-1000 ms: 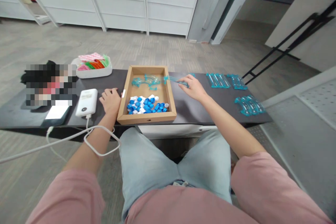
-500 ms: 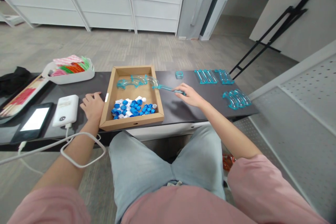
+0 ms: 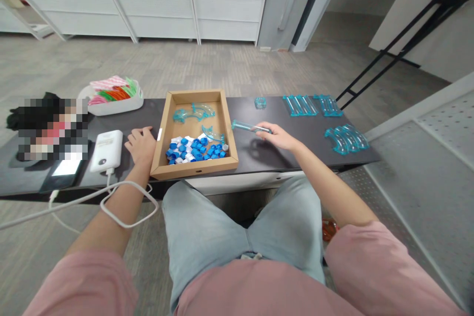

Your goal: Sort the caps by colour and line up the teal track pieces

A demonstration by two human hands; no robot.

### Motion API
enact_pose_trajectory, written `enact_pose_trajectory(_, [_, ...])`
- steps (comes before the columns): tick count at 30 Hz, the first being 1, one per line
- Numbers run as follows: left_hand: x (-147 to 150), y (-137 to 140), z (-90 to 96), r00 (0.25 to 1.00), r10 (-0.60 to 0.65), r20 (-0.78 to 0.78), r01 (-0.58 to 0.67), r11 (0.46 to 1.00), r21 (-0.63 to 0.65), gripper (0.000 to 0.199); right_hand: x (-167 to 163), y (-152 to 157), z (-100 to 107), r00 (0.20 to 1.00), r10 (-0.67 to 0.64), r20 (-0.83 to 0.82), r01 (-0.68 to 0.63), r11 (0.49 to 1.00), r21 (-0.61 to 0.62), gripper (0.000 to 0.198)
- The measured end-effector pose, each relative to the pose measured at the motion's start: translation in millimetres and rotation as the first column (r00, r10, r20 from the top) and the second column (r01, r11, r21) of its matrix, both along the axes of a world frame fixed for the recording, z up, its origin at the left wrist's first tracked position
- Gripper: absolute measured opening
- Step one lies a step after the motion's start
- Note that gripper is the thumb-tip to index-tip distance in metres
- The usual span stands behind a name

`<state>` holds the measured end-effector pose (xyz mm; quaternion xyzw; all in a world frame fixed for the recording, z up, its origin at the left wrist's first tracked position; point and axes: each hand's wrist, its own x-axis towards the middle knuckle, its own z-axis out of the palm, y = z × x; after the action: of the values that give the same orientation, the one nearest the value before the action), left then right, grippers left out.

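Tube [image 3: 244, 126] over worktop [image 3: 242, 108], just right of box [image 3: 177, 174]; my right hand [image 3: 277, 137] grips its end. My left hand [image 3: 141, 145] lies open on worktop between power bank [image 3: 106, 150] and box. I see curved pieces [image 3: 180, 116] and blue-and-white bits [image 3: 203, 149] inside box.

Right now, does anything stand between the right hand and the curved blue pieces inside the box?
Yes: the box's right wall stands between the right hand, which holds a straight blue tube, and the curved blue pieces inside.

A pink shirt [image 3: 255, 289] tops pale blue trousers [image 3: 203, 232].
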<state>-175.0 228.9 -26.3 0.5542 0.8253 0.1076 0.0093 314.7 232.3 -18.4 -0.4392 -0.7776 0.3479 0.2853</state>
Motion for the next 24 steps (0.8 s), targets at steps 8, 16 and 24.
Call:
enact_pose_trajectory(8, [-1, 2, -6.0, 0.999, 0.027, -0.038, -0.026, 0.999, 0.032, 0.054, 68, -5, -39, 0.776, -0.575, 0.260, 0.474, 0.802, 0.363, 0.053])
enact_pose_trajectory(16, [-9, 6, -18.2, 0.997, 0.044, -0.063, -0.040, 0.997, 0.061, 0.060, 69, 9, -57, 0.549, -0.623, 0.556, 0.444, 0.782, 0.437, 0.062])
enact_pose_trajectory(24, [-15, 10, -23.5, 0.995, 0.049, -0.090, -0.046, 0.998, 0.034, 0.064, 70, 74, -44, 0.507, -0.614, 0.605, 0.501, 0.781, 0.372, 0.065])
